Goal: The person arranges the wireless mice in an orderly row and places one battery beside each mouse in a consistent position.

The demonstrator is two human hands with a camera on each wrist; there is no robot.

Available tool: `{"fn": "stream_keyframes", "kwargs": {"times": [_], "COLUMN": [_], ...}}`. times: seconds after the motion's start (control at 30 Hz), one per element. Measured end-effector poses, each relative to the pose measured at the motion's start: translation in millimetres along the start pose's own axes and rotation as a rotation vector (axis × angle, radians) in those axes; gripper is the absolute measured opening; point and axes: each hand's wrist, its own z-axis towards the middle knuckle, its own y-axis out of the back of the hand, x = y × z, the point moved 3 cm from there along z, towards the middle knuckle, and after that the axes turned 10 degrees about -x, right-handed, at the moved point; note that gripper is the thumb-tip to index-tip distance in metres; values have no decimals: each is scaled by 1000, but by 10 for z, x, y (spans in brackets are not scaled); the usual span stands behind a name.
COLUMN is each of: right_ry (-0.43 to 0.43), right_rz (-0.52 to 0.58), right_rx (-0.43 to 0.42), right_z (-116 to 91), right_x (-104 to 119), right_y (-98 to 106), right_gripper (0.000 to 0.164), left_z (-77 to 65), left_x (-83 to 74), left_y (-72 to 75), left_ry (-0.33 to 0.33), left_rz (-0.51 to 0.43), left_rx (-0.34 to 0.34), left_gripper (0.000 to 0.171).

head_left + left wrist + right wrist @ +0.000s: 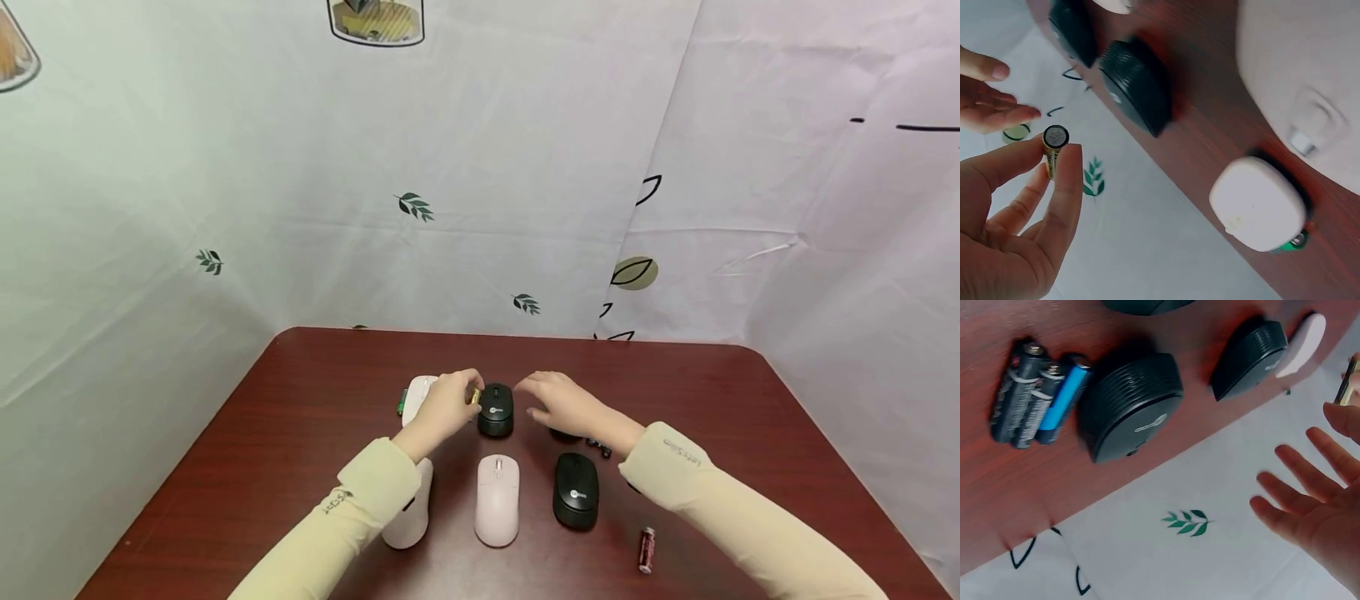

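Note:
My left hand (446, 403) pinches a gold and black battery (1054, 145) between thumb and fingers, its flat end showing in the left wrist view. Just right of that hand, a black mouse (496, 410) stands on the table. Across from it, my right hand (561, 403) hovers with fingers spread and slightly bent, holding nothing. Mostly hidden beneath the right hand is another black mouse (1132, 403). Partly covered by the left hand is a white mouse (417, 394), with a green battery (402, 402) at its left side.
Nearer me stand a white mouse (408, 517) partly behind the left sleeve, a pale pink mouse (497, 502) and a black mouse (577, 492). A red battery (647, 550) lies front right. Three dark batteries (1038, 394), one with blue, lie by the right arm.

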Motion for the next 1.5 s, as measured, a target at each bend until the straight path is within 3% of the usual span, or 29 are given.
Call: {"fn": "stream_keyframes", "kwargs": {"times": [0.17, 0.33, 0.47, 0.57, 0.7, 1.17, 1.5], "right_ry": [-50, -169, -225, -243, -253, -169, -163], "right_rz": [23, 93, 79, 45, -6, -26, -83], "right_rx": [41, 186, 310, 356, 365, 334, 339], "right_z": [153, 325, 413, 467, 538, 569, 612], "right_x": [45, 68, 83, 92, 95, 92, 130], "right_y": [-85, -219, -368, -449, -501, -617, -607], "right_gripper": [37, 48, 56, 60, 60, 55, 46], "left_z": [16, 68, 109, 140, 199, 288, 336], "left_x": [59, 102, 157, 205, 240, 248, 393], "left_y": [4, 4, -44, -103, -173, -362, -388], "left_ry": [15, 19, 49, 71, 89, 133, 318], "left_rz": [-13, -19, 18, 79, 137, 165, 116], "left_rx": [1, -8, 40, 93, 142, 148, 199], "left_gripper": [21, 21, 19, 19, 19, 13, 8]}}
